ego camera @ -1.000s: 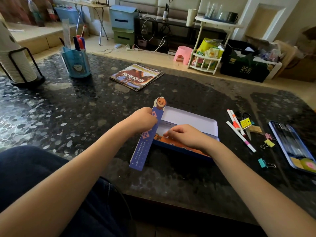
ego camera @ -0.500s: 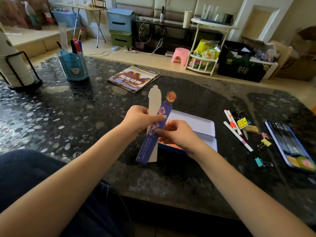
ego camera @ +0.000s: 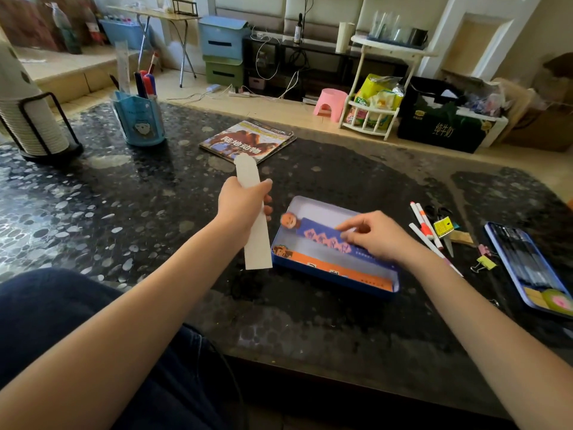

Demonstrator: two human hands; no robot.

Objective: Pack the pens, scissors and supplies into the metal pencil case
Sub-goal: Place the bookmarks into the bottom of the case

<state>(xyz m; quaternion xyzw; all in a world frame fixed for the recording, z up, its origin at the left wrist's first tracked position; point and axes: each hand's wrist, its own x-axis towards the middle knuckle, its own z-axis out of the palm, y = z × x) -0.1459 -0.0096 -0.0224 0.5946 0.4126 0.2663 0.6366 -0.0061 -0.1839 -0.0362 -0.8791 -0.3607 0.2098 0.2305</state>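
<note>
Gripping a white card strip point(ego camera: 255, 225) upright, left hand point(ego camera: 240, 207) beside the case | right hand point(ego camera: 376, 235) fingers pinching blue bookmark point(ego camera: 322, 235) inside open pencil case point(ego camera: 333, 276) on desk point(ego camera: 155, 197) | pens point(ego camera: 423, 226) lying right of case

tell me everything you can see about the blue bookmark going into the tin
The blue bookmark is a long flat strip, apparently card, with a cartoon head cut-out at its left end and a row of pink diamonds bearing characters along its blue face. It lies face up and slantwise in the open tin, head end near the tin's far left corner, above an orange bookmark along the near wall. The right hand covers its right end, fingertips on it.
</note>
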